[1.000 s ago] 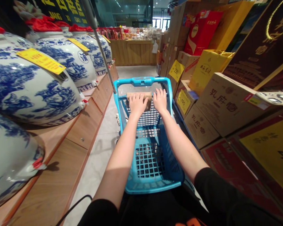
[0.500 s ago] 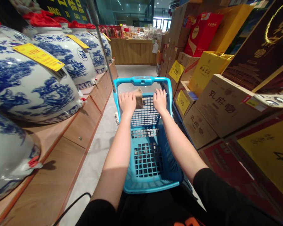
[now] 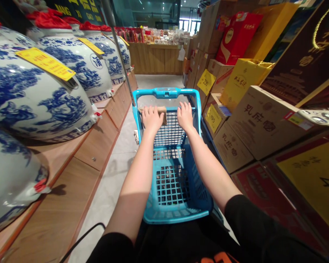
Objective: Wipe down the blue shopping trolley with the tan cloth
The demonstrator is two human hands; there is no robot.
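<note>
Directly in front of me is a blue plastic shopping basket (image 3: 178,215) with grid walls and a raised handle at its far end. My left hand (image 3: 152,118) presses a brown cloth (image 3: 164,116) over the left part of the basket's far rim, fingers laid across it and thumb out to the right. Much of the cloth is hidden beneath that hand. My right hand (image 3: 185,116) grips the same rim near the right corner, fingers over the top. The basket's inside shows only its grid floor.
Large blue-and-white jars (image 3: 55,106) with red covers line a wooden shelf (image 3: 90,146) at left. Stacked cartons (image 3: 254,128), gift bags (image 3: 244,80) and yellow price signs (image 3: 206,82) crowd the right. A metal pole (image 3: 123,62) stands beside the basket. Ahead is a wooden counter (image 3: 156,60) with goods.
My left hand has shifted slightly right along the far rim, and its thumb now lies over the cloth. My right hand stays at the right corner, with almost no movement.
</note>
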